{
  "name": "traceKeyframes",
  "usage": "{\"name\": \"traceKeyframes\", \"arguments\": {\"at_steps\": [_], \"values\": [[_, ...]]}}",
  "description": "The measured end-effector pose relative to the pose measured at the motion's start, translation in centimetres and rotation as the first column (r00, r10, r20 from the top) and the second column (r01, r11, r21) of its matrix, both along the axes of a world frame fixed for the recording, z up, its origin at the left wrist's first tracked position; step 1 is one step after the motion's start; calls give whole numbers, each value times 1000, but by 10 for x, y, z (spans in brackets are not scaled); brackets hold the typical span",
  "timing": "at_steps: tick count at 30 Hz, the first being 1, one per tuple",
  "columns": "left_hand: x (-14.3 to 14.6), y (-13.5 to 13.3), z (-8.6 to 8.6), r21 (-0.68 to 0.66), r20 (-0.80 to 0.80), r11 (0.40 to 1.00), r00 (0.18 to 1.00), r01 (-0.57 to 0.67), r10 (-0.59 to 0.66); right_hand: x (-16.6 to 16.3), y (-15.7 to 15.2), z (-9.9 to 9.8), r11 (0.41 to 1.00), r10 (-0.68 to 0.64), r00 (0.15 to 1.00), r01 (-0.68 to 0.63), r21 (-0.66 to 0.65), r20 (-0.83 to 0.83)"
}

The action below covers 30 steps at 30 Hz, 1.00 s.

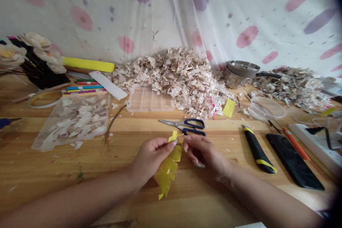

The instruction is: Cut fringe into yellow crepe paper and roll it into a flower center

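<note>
A strip of yellow crepe paper point(168, 174), fringed along its edge, hangs down from between my hands. My left hand point(156, 155) pinches its upper part between thumb and fingers. Close beside it, my right hand point(204, 153) is closed with thumb and forefinger together at the strip's right edge, by a thin dark stick-like piece. What exactly the right fingertips grip is too small to make out. Just beyond my fingers lie scissors point(187, 125) with dark blue handles, their blades pointing left.
A heap of pale petals point(184, 78) fills the back. To the left are a petal-filled tray point(80, 121), pens and white flowers point(40, 48). At right lie a utility knife point(259, 151), a black phone point(295, 162), a power strip point(317, 146) and a metal pot point(240, 74).
</note>
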State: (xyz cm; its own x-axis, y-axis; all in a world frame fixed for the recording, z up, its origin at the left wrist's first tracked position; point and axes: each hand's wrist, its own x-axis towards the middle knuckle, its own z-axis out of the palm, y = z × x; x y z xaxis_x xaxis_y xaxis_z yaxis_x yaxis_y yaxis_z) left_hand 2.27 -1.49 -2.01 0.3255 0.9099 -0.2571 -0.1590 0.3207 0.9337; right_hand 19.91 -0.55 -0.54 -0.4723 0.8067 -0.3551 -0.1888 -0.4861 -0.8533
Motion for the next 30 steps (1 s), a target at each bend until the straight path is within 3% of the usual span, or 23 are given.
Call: {"name": "traceKeyframes", "arguments": {"at_steps": [2,4,6,8,11,15,26,30], "values": [[2,2,0,-174,157,985,987,-18,46,4,2,-2,961,-156,984,171,216,-84],[4,2,1,-275,258,961,963,-4,78,8,5,-4,830,-259,955,297,472,-146],[6,0,2,-315,322,948,944,40,67,13,8,-4,646,-275,956,265,716,-105],[6,-2,3,-327,372,941,927,89,41,17,10,-4,543,-221,975,126,830,-3],[7,-5,3,-321,421,934,907,155,-6,18,11,-4,541,-90,990,-42,840,107],[8,-9,1,-299,445,924,891,239,-87,18,12,-6,572,15,984,-155,805,179],[6,-11,-3,-284,454,901,874,327,-174,13,13,-5,495,81,976,-218,841,204],[6,-11,-1,-285,447,905,879,316,-166,12,11,-8,499,82,976,-217,839,203]]}}
